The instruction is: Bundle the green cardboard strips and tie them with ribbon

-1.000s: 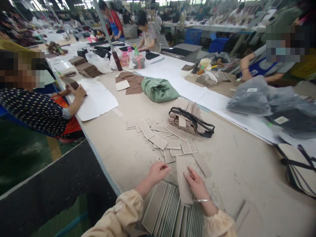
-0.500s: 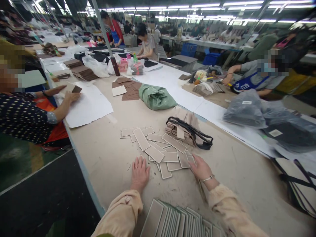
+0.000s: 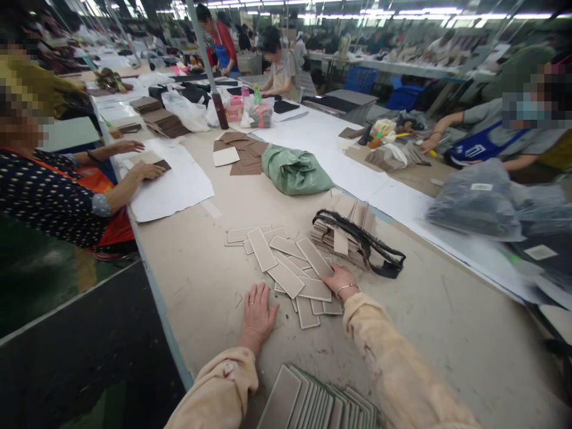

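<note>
My left hand (image 3: 258, 311) lies flat on the beige table (image 3: 201, 274), fingers spread, holding nothing, just left of a scatter of grey rectangular pieces (image 3: 286, 262). My right hand (image 3: 340, 279) reaches forward and rests on the right side of that scatter, fingers curled down onto the pieces; a bracelet circles its wrist. A fanned row of the same grey pieces (image 3: 313, 402) lies close to me between my sleeves. Beyond the scatter sits a tied bundle of tan pieces (image 3: 353, 229) bound by a black strap.
A green bag (image 3: 295, 170) and brown pieces (image 3: 243, 155) lie farther up the table. A seated person at the left presses a piece onto white paper (image 3: 179, 185). Grey plastic bags (image 3: 487, 199) are at the right, where another person works. The table edge runs along my left.
My right hand moved forward and left onto the scattered pieces. My left hand stayed flat on the table. One second ago both hands were at the fanned row near me.
</note>
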Tool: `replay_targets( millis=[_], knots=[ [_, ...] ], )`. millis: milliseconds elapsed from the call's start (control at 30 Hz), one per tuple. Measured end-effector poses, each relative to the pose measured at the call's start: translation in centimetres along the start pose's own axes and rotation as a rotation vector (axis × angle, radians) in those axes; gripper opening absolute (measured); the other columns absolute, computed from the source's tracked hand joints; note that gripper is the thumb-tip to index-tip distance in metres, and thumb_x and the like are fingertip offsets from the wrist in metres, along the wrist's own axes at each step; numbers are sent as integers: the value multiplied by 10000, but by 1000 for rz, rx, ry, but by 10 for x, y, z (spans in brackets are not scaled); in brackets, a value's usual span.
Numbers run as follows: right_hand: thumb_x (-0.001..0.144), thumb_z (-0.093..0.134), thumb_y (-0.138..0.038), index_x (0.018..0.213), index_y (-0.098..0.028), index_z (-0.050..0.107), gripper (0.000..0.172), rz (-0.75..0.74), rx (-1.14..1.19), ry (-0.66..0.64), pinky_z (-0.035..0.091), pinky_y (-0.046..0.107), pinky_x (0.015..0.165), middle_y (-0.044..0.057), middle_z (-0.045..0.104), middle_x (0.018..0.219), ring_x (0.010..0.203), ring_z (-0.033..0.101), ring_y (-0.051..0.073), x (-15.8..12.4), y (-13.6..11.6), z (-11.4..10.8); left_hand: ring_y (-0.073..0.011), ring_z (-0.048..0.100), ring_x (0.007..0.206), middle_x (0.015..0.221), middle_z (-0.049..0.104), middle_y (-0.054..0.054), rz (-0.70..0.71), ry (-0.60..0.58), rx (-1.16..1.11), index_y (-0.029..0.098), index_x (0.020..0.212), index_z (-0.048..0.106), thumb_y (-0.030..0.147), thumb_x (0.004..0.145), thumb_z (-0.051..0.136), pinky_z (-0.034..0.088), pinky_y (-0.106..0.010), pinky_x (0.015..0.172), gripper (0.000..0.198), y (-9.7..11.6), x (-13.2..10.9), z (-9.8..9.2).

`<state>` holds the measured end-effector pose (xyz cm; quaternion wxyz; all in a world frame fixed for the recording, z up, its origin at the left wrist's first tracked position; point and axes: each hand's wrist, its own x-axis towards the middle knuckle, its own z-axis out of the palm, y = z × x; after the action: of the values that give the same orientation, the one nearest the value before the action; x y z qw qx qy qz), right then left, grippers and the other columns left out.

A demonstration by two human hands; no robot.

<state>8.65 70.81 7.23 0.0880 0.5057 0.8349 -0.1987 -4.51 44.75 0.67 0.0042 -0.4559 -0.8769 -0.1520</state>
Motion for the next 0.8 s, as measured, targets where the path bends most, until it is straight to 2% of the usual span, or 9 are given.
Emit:
replay_targets(
  millis=[100,233,367,433,533,633,733,800],
  knots=[
    [714,603,-510,1216,-216,543,585,-57,15,-17,420,391,848,138,583,1130,1036,565,295,-21,-23,10,-320,255,1371,1446,381,-132,17,38,-35,106,1410,306,467,881,410,228,-530,1101,649,-2,-2,1],
    [687,638,-459,1174,-217,544,552,-166,45,-24,419,364,843,113,590,1092,1014,569,276,-51,-53,31,-312,283,1361,1414,411,-176,12,84,-77,75,1399,296,459,879,415,233,-530,1102,658,-4,-4,4],
    [690,644,-433,1175,-186,527,557,-258,62,-44,423,309,840,99,601,1067,977,580,234,-63,-61,45,-312,309,1349,1378,440,-210,-4,112,-111,51,1371,321,446,874,427,233,-539,1103,644,-5,-4,6],
    [750,587,-446,1245,-166,479,579,-284,53,-49,418,292,851,102,602,1090,992,572,215,-59,-52,42,-315,315,1346,1370,450,-208,-7,111,-124,62,1361,335,451,869,436,231,-540,1103,634,-4,-4,5],
    [815,515,-394,1340,-123,392,604,-316,-7,-33,351,315,958,142,532,1234,1134,487,231,-44,-25,26,-321,322,1341,1356,463,-214,-18,103,-131,58,1342,358,465,858,453,226,-536,1106,639,-1,-4,2],
    [701,651,-315,1342,-122,414,710,-375,-106,-67,270,347,1026,154,460,1317,1219,393,271,-28,6,7,-321,327,1338,1346,472,-215,-31,88,-135,53,1323,378,476,852,459,221,-530,1109,638,1,-3,-1],
    [516,792,-327,1289,-136,482,854,-405,-203,-136,301,399,985,167,489,1262,1177,408,320,-20,29,-5,-319,320,1342,1347,472,-209,-37,80,-136,61,1314,392,485,850,457,209,-526,1115,631,2,-3,-2],
    [449,823,-353,1247,-153,515,878,-404,-259,-162,318,443,946,173,505,1221,1144,420,349,-18,36,-7,-318,313,1345,1353,467,-206,-39,77,-132,60,1313,392,487,851,455,201,-523,1119,632,1,-3,-2]
  ],
)
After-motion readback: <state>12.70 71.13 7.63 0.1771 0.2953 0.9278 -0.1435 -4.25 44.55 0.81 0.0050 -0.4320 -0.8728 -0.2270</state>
